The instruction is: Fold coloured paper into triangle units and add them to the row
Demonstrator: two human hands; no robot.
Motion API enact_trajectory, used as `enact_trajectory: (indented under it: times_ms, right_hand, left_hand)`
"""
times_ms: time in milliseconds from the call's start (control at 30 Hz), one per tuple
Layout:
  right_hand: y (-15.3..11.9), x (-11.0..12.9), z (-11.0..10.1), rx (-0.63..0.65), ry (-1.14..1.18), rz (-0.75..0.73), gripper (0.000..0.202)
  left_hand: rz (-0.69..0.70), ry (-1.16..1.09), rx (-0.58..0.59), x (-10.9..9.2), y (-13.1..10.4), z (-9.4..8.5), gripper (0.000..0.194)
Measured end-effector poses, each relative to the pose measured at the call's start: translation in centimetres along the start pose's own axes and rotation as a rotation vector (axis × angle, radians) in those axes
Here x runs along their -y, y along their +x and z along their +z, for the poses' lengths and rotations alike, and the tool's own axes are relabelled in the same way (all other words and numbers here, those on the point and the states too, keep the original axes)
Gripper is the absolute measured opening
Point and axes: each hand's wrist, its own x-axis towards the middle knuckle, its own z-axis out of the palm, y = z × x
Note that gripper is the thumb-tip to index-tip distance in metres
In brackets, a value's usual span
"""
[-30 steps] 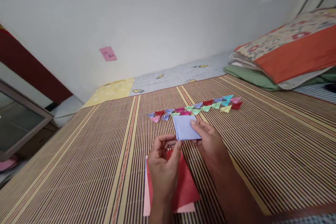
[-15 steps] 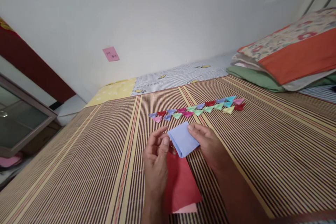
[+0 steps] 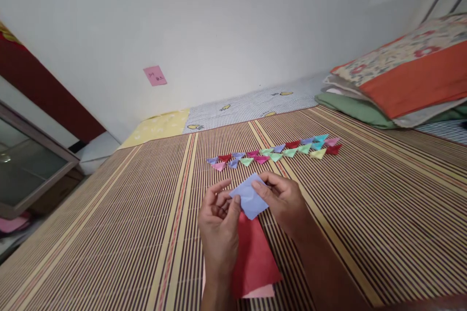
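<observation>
Right hand (image 3: 286, 201), its forearm (image 3: 324, 260) slanting in from the lower right, pinches the blue paper (image 3: 248, 200) under its thumb while the left hand (image 3: 219, 223), fingers curled, grips the paper's left corner, above the red sheet (image 3: 255, 257) on the striped mat (image 3: 127, 228).

The paper sheet (image 3: 248, 202) lies between the left hand (image 3: 219, 227) and the right hand (image 3: 286, 203), above the paper stack (image 3: 257, 260) on the mat (image 3: 120, 233), with the folded pieces (image 3: 276, 157) behind and the cushion (image 3: 419, 80) at far right.
</observation>
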Motion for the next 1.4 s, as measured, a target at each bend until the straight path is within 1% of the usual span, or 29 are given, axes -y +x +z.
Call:
enact_trajectory:
  times_ms: [100,167,233,300,500,567,667,767,900,967,1033,1133,1233,1300,1400]
  right_hand:
    - [0.0,0.1,0.0,-0.011,0.004,-0.017,0.019]
    - [0.0,0.2,0.0,-0.030,-0.015,-0.044,0.017]
    - [0.0,0.2,0.1,-0.044,-0.018,-0.069,0.014]
    - [-0.1,0.3,0.1,-0.057,0.010,-0.075,0.013]
    - [-0.3,1.2,-0.2,-0.080,0.159,0.038,0.011]
    - [-0.3,1.4,-0.4,-0.066,0.197,0.067,0.011]
    - [-0.3,1.3,-0.5,-0.003,0.258,0.098,0.014]
    - [-0.2,1.0,-0.3,0.047,0.306,0.093,0.017]
    - [-0.2,0.9,-0.3,0.077,0.325,0.084,0.017]
    - [-0.2,0.9,-0.4,0.075,0.312,0.064,0.015]
    - [-0.1,0.8,-0.6,0.059,0.277,0.011,0.013]
    - [-0.1,0.5,-0.4,-0.006,0.177,-0.105,0.013]
    - [-0.2,0.6,0.0,-0.069,0.050,-0.168,0.013]
    - [-0.4,0.8,0.2,-0.059,0.001,-0.155,0.012]
    - [-0.3,1.3,-0.3,0.016,0.046,-0.066,0.013]
  left_hand:
    - [-0.062,-0.008,0.059,0.0,0.1,-0.1,0.035]
    - [-0.106,0.006,0.094,0.1,0.2,-0.2,0.028]
    - [-0.115,0.027,0.115,0.1,0.3,-0.4,0.021]
    - [-0.101,0.045,0.125,0.1,0.5,-0.6,0.018]
    - [-0.071,0.110,0.176,0.1,0.4,-0.8,0.018]
    - [-0.067,0.126,0.177,0.2,0.2,-0.8,0.018]
    - [-0.074,0.114,0.172,0.2,0.0,-0.7,0.018]
    - [-0.075,0.103,0.175,0.1,-0.1,-0.6,0.018]
    - [-0.080,0.114,0.180,0.2,0.0,-0.7,0.020]
    - [-0.086,0.113,0.181,0.3,0.0,-0.7,0.021]
    - [-0.089,0.107,0.183,0.2,0.1,-0.7,0.022]
    - [-0.110,0.085,0.201,0.1,0.0,-0.5,0.017]
    - [-0.130,0.081,0.205,0.0,0.0,-0.4,0.020]
    - [-0.121,0.106,0.195,0.0,0.0,-0.5,0.020]
    - [-0.111,0.138,0.187,0.0,0.1,-0.9,0.023]
